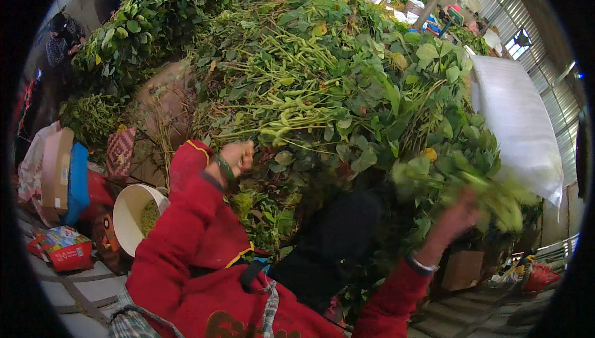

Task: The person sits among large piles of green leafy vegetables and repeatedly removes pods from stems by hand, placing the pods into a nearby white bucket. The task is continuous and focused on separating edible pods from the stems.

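Observation:
My left hand (237, 157), in a red sleeve with a dark green bangle at the wrist, is at the near edge of a pile of green bean plants. Its fingers are curled beside the ends of pod-bearing stems (283, 126); whether they grip a stem cannot be told. My right hand (465, 210), with a pale bangle, is at the right, closed around a bunch of leafy green stems (497, 198) that is blurred by motion. Leafy plants (432, 105) lie behind it. Between my hands is my dark-clothed leg (344, 231).
A cream bucket (123, 219) holding small green pieces stands at the left, near a blue container (76, 184) and a red printed bag (65, 249). A full white sack (516, 124) lies at the right, above a cardboard box (462, 270). Other people (65, 40) are at the upper left.

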`<state>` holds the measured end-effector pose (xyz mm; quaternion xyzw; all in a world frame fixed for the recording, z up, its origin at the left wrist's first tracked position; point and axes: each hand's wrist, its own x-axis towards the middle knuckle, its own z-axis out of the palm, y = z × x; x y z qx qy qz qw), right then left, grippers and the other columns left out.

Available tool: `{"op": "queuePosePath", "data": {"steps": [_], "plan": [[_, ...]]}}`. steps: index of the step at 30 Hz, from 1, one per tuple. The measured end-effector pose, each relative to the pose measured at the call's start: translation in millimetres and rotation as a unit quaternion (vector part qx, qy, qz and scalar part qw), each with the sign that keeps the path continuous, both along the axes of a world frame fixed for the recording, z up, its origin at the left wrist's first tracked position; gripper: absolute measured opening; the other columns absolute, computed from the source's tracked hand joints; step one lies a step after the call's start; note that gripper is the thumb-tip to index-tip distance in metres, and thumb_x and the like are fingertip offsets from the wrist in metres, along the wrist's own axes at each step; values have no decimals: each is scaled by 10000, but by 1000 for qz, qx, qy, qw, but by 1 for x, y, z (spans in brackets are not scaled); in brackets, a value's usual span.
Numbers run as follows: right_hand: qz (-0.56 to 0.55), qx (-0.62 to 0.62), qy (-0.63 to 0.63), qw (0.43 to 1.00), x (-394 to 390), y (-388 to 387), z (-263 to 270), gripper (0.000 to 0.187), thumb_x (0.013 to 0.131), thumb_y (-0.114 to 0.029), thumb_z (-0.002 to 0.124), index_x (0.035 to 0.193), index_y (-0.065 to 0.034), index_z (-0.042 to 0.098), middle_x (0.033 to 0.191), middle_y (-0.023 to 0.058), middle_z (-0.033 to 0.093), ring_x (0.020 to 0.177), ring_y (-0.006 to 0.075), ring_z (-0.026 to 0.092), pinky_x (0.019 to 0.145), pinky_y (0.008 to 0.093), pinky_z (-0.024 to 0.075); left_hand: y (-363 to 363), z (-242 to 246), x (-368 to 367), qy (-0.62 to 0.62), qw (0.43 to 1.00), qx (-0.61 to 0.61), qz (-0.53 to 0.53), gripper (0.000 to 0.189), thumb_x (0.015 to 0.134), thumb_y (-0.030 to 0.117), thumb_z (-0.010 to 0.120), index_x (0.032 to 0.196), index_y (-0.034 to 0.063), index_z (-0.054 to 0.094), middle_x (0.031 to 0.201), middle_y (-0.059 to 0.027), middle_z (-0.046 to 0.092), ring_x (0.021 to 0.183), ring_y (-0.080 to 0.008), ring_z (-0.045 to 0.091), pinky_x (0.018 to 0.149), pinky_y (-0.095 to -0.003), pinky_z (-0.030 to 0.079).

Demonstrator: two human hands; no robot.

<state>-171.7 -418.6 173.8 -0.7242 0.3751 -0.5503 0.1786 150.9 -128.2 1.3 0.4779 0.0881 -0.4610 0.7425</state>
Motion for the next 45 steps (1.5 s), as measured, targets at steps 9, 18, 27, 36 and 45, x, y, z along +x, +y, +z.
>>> {"op": "queuePosePath", "data": {"steps": [9,18,27,36,45], "plan": [[407,-35,231,883,167,146,-88,218,761,-102,630,824,-12,441,755,155,501,657,387,516,526,412,420,61,78,-91,-178,983,28,33,265,915,211,491,1127,54,517,567,38,423,446,-37,348,385,-183,256],[386,-9,270,882,166,212,-155,264,778,-173,639,894,-22,457,934,138,531,674,358,558,520,406,447,104,65,-120,-189,975,79,86,226,927,227,477,991,22,549,573,30,437,456,-28,367,392,-182,289],[395,133,467,780,120,229,-129,564,774,-184,652,1257,-93,374,1223,191,418,760,397,596,622,426,504,123,36,-136,-78,986,148,-19,351,892,215,477,1200,60,408,597,11,448,429,-49,375,361,-177,271],[453,97,355,812,146,285,-136,283,798,-308,632,811,-53,512,746,120,574,618,322,578,524,395,454,130,53,-154,-237,945,134,181,215,917,162,438,1051,16,521,544,25,437,436,-30,360,395,-175,285],[426,120,366,819,147,288,-169,272,823,-297,583,821,-52,464,745,157,581,645,369,577,538,459,446,134,45,-142,-166,969,95,158,180,915,179,450,948,35,552,584,26,443,426,-31,359,370,-168,255]]}}
